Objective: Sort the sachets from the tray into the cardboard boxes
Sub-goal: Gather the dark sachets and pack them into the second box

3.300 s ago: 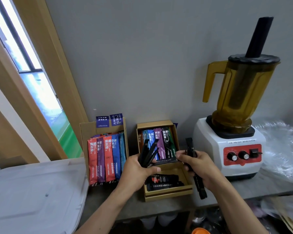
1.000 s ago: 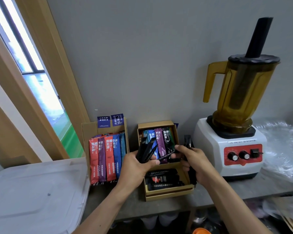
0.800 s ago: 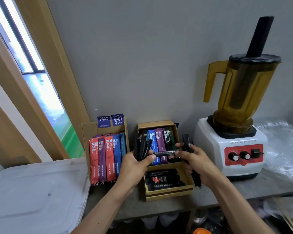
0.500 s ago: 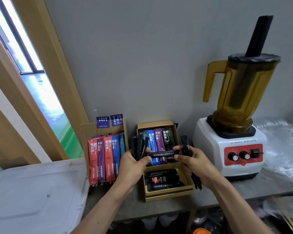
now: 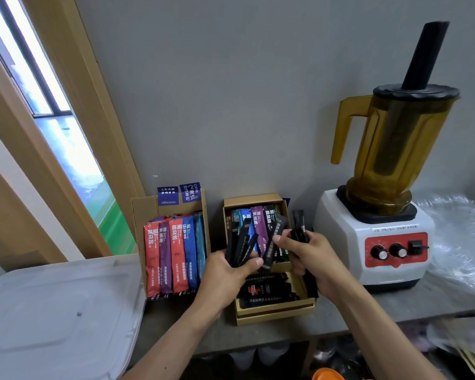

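Swung from level to nearly upright, single black sachet between the hands, left hand gripping a fan of black sachets, right hand pinching that sachet and clutching a black bundle, all over the cardboard box, blender at 3 o'clock.

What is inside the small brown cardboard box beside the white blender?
At the back stand coloured sachets: blue, purple, green. In front lie flat black sachets. The left hand and right hand, gripping black stick sachets, hide the middle.

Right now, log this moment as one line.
left hand: holds fanned black sachets | right hand: grips black sachet bundle | location: above divided cardboard box
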`<control>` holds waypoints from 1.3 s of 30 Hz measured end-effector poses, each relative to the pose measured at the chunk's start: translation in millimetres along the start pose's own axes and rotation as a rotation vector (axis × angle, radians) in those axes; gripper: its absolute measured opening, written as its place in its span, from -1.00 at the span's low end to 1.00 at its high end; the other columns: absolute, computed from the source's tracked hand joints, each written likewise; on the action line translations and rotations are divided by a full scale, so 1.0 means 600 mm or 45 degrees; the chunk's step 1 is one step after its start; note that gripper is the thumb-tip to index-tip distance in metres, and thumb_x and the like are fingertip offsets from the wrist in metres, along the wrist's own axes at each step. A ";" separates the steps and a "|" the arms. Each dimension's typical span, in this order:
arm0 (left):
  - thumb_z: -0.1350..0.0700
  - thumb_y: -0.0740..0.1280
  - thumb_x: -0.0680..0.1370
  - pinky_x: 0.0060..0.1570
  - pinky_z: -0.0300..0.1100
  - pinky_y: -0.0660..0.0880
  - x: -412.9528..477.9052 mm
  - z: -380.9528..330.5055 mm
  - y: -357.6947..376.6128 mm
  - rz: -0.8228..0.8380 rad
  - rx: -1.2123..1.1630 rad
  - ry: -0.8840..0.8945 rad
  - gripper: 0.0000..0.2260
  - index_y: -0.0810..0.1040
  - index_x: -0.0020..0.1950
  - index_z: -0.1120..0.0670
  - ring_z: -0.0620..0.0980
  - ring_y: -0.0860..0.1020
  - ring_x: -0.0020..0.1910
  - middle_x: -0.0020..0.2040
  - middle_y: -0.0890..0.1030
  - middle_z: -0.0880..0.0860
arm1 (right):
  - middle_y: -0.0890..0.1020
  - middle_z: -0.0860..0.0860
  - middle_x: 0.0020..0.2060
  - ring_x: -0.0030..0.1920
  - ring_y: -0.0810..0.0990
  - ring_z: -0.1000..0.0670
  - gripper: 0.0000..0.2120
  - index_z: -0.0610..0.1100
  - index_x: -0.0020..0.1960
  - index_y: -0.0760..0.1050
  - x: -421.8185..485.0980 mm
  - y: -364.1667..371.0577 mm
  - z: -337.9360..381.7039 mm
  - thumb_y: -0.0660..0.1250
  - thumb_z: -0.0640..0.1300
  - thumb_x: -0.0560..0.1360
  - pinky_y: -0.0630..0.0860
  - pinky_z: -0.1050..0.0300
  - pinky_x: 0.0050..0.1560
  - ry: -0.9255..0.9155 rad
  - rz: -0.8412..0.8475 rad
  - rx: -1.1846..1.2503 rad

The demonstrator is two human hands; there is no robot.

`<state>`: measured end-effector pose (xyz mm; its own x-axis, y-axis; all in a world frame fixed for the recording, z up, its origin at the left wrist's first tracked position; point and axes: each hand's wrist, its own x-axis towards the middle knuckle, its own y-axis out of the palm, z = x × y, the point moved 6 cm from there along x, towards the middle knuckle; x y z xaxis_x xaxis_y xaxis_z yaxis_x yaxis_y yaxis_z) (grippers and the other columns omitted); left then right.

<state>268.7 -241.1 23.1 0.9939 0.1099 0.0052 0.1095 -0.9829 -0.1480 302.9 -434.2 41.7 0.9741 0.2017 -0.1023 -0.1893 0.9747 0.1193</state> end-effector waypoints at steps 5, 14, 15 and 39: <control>-0.08 0.41 0.58 -0.53 -0.33 0.27 -0.001 -0.011 -0.012 -0.030 -0.229 -0.040 -0.71 0.59 0.02 0.16 -0.18 0.33 -0.53 -0.48 0.43 -0.09 | 0.75 0.00 -0.08 -0.12 0.74 0.07 -0.92 -0.04 0.00 0.67 0.014 -0.017 0.007 0.50 -0.07 0.53 0.63 0.16 -0.23 -0.047 -0.016 -0.570; -0.07 0.40 0.59 -0.56 -0.34 0.26 0.000 -0.017 -0.007 0.025 -0.430 -0.104 -0.69 0.53 0.04 0.20 -0.16 0.33 -0.49 -0.35 0.49 -0.04 | 0.74 0.09 -0.02 0.01 0.72 0.11 -0.76 -0.03 0.02 0.66 0.022 0.007 -0.020 0.62 -0.08 0.40 0.68 0.11 0.00 0.066 0.215 -0.781; -0.04 0.41 0.59 -0.55 -0.34 0.25 -0.001 -0.016 -0.005 0.032 -0.399 -0.098 -0.69 0.53 0.05 0.21 -0.16 0.32 -0.50 -0.38 0.46 -0.05 | 0.74 0.07 -0.01 -0.02 0.73 0.09 -0.77 -0.03 0.03 0.66 0.023 0.002 -0.017 0.61 -0.08 0.41 0.67 0.14 -0.09 0.077 0.201 -0.736; 0.08 0.36 0.64 0.04 0.15 0.59 0.012 -0.013 0.005 -0.120 -0.417 0.013 -0.87 0.63 0.16 -0.08 0.08 0.64 -0.04 -0.04 0.68 0.10 | 0.71 -0.13 -0.11 -0.48 0.28 0.13 -0.61 -0.19 0.24 0.61 0.015 -0.032 -0.041 0.40 0.08 0.58 0.26 0.32 -0.52 0.443 0.183 0.205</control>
<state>276.2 -244.5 30.6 0.9791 0.2029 0.0137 0.1973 -0.9639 0.1788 312.4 -448.6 13.9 0.8339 0.3825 -0.3979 -0.2721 0.9121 0.3067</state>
